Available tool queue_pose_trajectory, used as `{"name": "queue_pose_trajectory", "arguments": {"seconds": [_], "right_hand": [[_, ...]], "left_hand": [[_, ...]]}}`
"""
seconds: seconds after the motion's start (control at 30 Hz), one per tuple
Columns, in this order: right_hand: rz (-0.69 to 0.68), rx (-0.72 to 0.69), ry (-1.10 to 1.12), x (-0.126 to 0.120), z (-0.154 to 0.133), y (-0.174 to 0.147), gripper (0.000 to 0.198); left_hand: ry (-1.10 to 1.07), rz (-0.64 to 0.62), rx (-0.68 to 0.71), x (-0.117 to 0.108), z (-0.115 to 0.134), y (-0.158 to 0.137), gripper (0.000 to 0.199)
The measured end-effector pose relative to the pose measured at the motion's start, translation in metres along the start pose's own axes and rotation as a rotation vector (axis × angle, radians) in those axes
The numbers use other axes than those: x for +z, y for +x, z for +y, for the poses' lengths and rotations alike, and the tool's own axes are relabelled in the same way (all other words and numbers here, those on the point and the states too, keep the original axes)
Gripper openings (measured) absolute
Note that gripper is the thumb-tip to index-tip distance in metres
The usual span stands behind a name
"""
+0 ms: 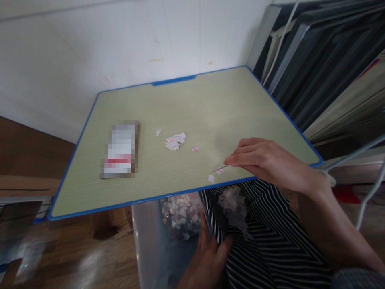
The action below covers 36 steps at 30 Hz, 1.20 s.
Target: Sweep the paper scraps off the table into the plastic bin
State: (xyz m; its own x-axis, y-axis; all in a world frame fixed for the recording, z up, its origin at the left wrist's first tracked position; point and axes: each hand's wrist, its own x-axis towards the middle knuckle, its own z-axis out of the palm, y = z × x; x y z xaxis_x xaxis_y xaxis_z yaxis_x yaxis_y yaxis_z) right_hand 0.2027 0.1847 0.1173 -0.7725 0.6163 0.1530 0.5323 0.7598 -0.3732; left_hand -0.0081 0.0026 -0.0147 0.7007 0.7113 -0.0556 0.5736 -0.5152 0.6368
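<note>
My right hand [261,160] is closed in a pinch on thin metal tweezers [221,166], low over the table's front edge. Their tip is by a pink-marked paper piece [219,171], with a white paper square [211,178] just beside it. Below the table, my left hand [207,255] grips the rim of a clear plastic bin [144,241]. A heap of small paper pieces [182,212] lies inside that bin. On the tabletop, a small pile of paper squares [175,142] sits left of another pink-marked piece [195,149].
A phone-shaped, blurred-out object [120,148] lies on the left of the blue-edged table [222,104]. Dark flat panels [315,52] lean at the right. Striped cloth [264,224] covers my lap, with a crumpled greyish thing [234,206] on it. A white wall [120,40] stands behind.
</note>
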Motion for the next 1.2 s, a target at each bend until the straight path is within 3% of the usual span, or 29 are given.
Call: {"name": "queue_pose_trajectory", "arguments": {"seconds": [0.13, 0.37, 0.53, 0.67, 0.77, 0.9, 1.2], "right_hand": [[-0.071, -0.091, 0.057, 0.009, 0.001, 0.012, 0.026], [-0.179, -0.025, 0.177, -0.006, 0.017, -0.007, 0.032], [-0.086, 0.092, 0.165, -0.017, 0.028, -0.027, 0.029], [0.03, 0.279, 0.053, -0.013, 0.04, -0.026, 0.026], [0.007, 0.358, 0.065, -0.007, 0.043, -0.021, 0.025], [-0.103, 0.263, 0.17, -0.001, 0.034, -0.015, 0.024], [-0.17, 0.166, 0.234, -0.004, 0.021, -0.019, 0.02]], "left_hand": [[-0.022, 0.019, 0.0, -0.003, 0.001, 0.001, 0.058], [-0.034, 0.01, -0.014, 0.0, -0.001, -0.002, 0.069], [-0.014, 0.019, -0.017, 0.0, -0.001, -0.001, 0.062], [0.006, -0.023, -0.022, -0.001, 0.0, 0.0, 0.06], [0.012, -0.004, -0.013, -0.001, 0.0, -0.001, 0.057], [0.004, 0.004, -0.011, -0.001, 0.0, -0.001, 0.056], [-0.022, -0.006, -0.043, -0.009, 0.004, 0.002, 0.057]]}}
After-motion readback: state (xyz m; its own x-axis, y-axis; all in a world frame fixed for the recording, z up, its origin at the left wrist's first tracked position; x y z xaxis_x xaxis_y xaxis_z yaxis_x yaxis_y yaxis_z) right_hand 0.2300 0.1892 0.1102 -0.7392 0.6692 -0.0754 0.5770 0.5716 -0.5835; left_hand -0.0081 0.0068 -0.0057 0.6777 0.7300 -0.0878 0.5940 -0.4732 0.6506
